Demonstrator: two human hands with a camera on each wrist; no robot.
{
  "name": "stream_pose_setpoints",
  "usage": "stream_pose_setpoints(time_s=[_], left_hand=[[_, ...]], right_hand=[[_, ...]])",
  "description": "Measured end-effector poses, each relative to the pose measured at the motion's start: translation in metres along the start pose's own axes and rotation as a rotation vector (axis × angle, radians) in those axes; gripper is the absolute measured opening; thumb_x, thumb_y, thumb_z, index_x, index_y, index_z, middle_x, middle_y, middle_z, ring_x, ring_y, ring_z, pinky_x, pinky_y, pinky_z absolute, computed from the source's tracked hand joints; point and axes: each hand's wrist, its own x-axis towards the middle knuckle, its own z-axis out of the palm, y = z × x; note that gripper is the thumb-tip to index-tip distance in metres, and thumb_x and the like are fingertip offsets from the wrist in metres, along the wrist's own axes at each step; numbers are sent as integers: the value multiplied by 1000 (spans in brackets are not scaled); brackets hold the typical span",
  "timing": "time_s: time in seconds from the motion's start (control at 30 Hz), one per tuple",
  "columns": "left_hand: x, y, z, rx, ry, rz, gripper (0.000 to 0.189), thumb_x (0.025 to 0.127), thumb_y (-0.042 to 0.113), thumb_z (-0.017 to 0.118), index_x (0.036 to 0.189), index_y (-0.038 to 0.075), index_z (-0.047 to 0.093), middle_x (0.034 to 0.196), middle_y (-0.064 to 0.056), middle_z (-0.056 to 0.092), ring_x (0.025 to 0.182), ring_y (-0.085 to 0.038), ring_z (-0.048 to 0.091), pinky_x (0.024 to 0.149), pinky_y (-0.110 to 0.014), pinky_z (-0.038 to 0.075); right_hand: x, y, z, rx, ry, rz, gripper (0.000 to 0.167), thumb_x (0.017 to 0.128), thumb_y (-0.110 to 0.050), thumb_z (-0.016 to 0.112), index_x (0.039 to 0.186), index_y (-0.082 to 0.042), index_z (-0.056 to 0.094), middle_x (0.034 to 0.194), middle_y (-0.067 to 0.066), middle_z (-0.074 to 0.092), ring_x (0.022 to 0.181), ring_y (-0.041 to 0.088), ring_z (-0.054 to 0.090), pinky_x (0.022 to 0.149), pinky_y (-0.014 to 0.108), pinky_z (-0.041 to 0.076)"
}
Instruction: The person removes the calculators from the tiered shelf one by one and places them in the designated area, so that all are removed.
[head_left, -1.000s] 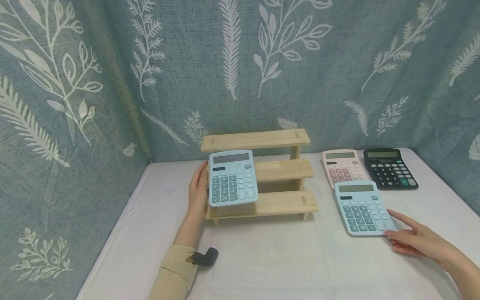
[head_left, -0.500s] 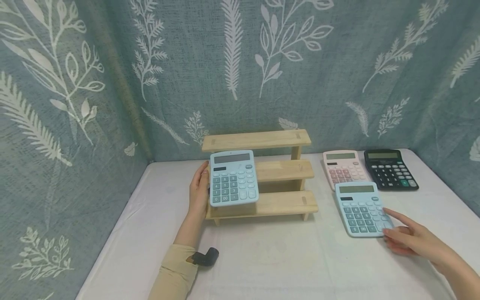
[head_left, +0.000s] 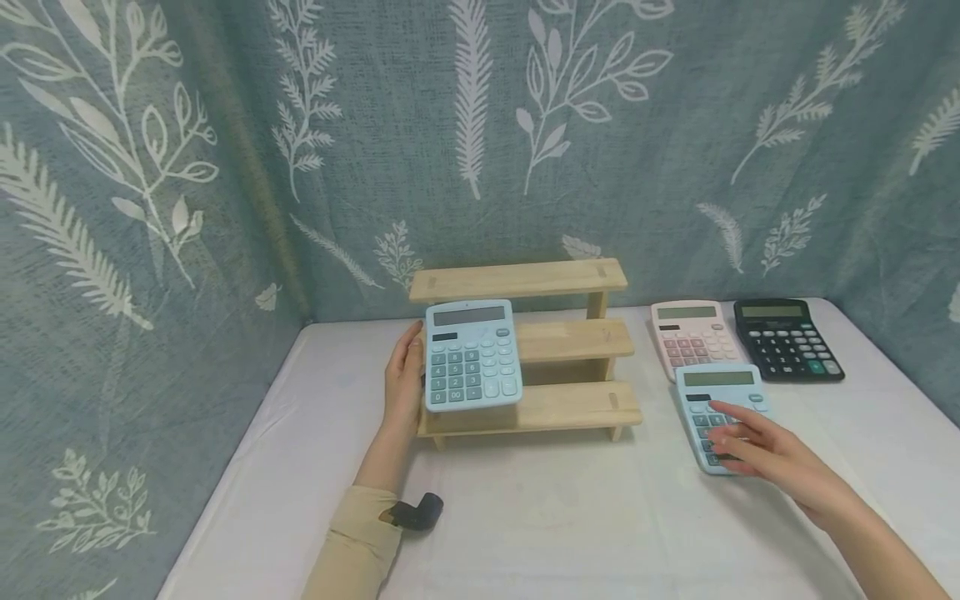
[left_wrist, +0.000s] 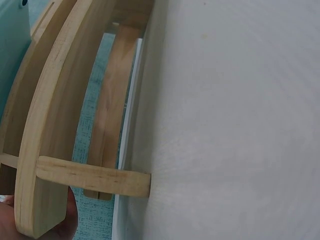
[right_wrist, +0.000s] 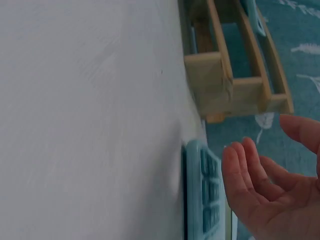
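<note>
A light blue calculator (head_left: 474,357) leans face-up on the left part of a three-step wooden display stand (head_left: 573,342). My left hand (head_left: 405,379) is at that stand's left end, beside the calculator. In the left wrist view, fingers and thumb of the left hand (left_wrist: 67,220) curl round the end of a wooden board (left_wrist: 42,200). Over a second light blue calculator (head_left: 720,377), flat on the table at right, hovers my right hand (head_left: 776,458), covering part of its keys. The right wrist view shows that hand (right_wrist: 270,195) with loosely bent fingers and nothing between them.
Behind the second blue calculator lie a pink calculator (head_left: 686,313) and a black calculator (head_left: 787,342), side by side on the white table (head_left: 555,517). A patterned blue-grey curtain (head_left: 390,150) stands close behind the wooden stand.
My right hand has left the lower right edge of the blue calculator on the table and moved left and up over its keys. The left hand has stayed at the stand.
</note>
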Motion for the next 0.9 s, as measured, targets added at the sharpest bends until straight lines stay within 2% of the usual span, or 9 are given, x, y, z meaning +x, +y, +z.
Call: stream_pose_setpoints(time_s=[0.17, 0.4, 0.67, 0.8, 0.9], left_hand=[[-1, -1, 0, 8, -2, -10, 46, 105, 40, 37, 149, 24, 41, 152, 6, 38, 142, -15, 29, 115, -40, 27], [-1, -2, 1, 13, 5, -18, 46, 105, 40, 37, 149, 24, 41, 152, 6, 38, 142, -16, 30, 114, -40, 28], [1, -1, -1, 20, 5, -9, 47, 106, 40, 37, 149, 23, 40, 153, 4, 38, 143, -19, 27, 117, -42, 22], [0, 1, 0, 6, -4, -6, 47, 106, 38, 36, 150, 21, 39, 154, 2, 36, 144, -19, 26, 117, -43, 22], [0, 1, 0, -4, -9, -5, 47, 106, 36, 36, 150, 20, 39, 155, 2, 35, 144, -20, 25, 117, -44, 22]], right_hand=[[8, -12, 16, 30, 2, -62, 63, 102, -26, 54, 152, -2, 26, 137, 26, 45, 106, 1, 56, 87, 27, 53], [19, -24, 42, 91, 3, -162, 59, 101, -21, 56, 149, 0, 31, 138, 27, 44, 113, 10, 57, 89, 28, 52], [33, -38, 67, 166, 28, -143, 62, 98, -25, 60, 150, -5, 32, 140, 22, 45, 114, 8, 55, 93, 27, 50], [39, -48, 76, 189, 35, -159, 61, 98, -22, 60, 150, -5, 32, 140, 22, 45, 117, 15, 54, 92, 23, 48], [44, -55, 83, 215, 3, -181, 60, 98, -19, 60, 150, -4, 33, 139, 23, 44, 119, 22, 53, 92, 23, 49]])
